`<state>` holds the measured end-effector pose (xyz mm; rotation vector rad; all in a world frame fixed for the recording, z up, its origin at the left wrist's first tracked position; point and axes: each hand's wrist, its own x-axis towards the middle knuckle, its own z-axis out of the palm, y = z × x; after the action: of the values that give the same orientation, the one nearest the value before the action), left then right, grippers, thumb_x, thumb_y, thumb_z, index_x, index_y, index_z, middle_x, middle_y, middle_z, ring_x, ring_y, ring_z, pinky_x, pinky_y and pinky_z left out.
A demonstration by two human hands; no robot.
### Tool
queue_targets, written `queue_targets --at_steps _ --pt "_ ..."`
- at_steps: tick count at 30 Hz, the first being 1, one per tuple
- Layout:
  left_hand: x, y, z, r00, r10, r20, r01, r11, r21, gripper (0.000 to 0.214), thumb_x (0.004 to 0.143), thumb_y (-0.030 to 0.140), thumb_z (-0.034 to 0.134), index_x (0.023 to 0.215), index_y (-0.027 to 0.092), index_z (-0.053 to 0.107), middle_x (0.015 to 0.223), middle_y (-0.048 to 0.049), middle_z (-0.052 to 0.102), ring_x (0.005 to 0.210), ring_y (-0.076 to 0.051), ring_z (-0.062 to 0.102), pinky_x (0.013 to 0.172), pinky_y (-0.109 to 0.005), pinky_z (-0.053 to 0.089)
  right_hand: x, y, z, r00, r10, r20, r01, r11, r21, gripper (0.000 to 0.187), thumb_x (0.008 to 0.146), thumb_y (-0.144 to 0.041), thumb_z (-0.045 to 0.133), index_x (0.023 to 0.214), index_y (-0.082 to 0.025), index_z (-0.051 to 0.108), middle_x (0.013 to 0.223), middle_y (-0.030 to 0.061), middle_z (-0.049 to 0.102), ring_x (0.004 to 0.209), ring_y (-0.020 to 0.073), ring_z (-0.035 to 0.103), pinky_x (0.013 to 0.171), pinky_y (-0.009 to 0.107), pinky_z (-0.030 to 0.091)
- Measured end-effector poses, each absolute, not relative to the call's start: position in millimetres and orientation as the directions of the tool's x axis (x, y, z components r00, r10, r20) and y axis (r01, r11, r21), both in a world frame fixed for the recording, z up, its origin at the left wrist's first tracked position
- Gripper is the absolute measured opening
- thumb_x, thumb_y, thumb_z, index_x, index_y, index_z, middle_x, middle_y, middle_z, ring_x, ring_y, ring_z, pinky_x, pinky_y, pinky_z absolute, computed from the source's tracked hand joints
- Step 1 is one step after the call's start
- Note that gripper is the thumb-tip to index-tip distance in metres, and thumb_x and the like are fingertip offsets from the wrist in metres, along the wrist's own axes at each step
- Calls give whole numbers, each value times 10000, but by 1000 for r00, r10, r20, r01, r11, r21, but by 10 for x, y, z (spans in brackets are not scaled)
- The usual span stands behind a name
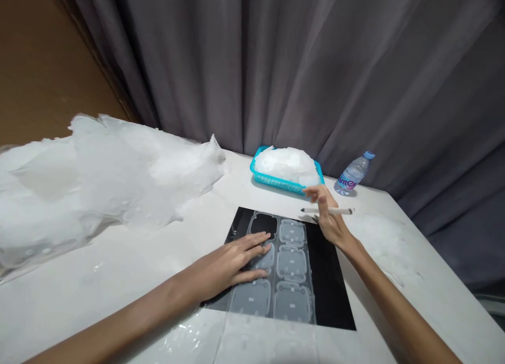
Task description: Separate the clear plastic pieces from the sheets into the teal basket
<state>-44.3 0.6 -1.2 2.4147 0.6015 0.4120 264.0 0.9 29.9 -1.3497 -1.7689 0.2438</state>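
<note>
Left hand (231, 260) is lying flat, fingers spread and gripping nothing, on clear plastic sheet (292, 269) overlying black mat (331, 285). Right hand (331, 226) is holding white pen (341, 211), fingers half-curled. Sheet is appearing light, flexible, probably slippery; edges are offering safest hold.

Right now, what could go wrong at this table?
The clear sheet might shift on the black mat if the left hand lifts. The white pen-like tool in the right hand could slip onto the sheet and damage it. The bottle beyond the right hand might get knocked over.
</note>
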Motion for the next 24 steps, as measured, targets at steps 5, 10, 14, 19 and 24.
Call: queue_targets --at_steps 5,10,14,19,24 --pt "-401 -11 63 845 525 101 376 -719 585 472 1031 509 595 1432 263 633 1630 -89 481 1453 -329 523 1221 -487 426 2747 -481 72 -8 967 256 371 241 -897 690 1023 -760 204 1120 -226 629 838 27 640 602 171 595 655 339 514" --pt "-274 16 84 806 573 152 403 -718 568 327 1067 467 524 1213 240 709 1508 -92 586 1349 -308 589 1121 -448 475 2726 -672 103 8 988 154 409 138 -902 349 1003 -549 602 914 -218 665 814 28 697 790 215 695 818 356 532" --pt "-127 144 108 781 591 203 416 -734 537 307 1063 471 520 1172 230 676 1369 -95 637 1243 -293 620 1053 -434 482 2724 -684 102 -77 992 96 433 120 -893 214 958 -432 701 940 -220 698 907 27 717 837 206 698 780 331 533" --pt "123 277 135 782 578 235 399 -753 524 283 1077 462 493 1164 222 615 1256 -82 652 1174 -271 623 1043 -437 480 2745 -668 4 -76 992 97 450 121 -885 177 960 -401 701 953 -225 713 956 25 717 849 188 692 803 322 544" --pt "320 233 24 817 524 241 368 -796 480 304 1058 425 549 1271 211 581 1319 -112 636 1226 -296 611 1065 -458 478 2753 -663 -28 -99 986 134 444 165 -881 175 968 -402 694 937 -231 718 1017 36 701 923 194 688 828 314 550"
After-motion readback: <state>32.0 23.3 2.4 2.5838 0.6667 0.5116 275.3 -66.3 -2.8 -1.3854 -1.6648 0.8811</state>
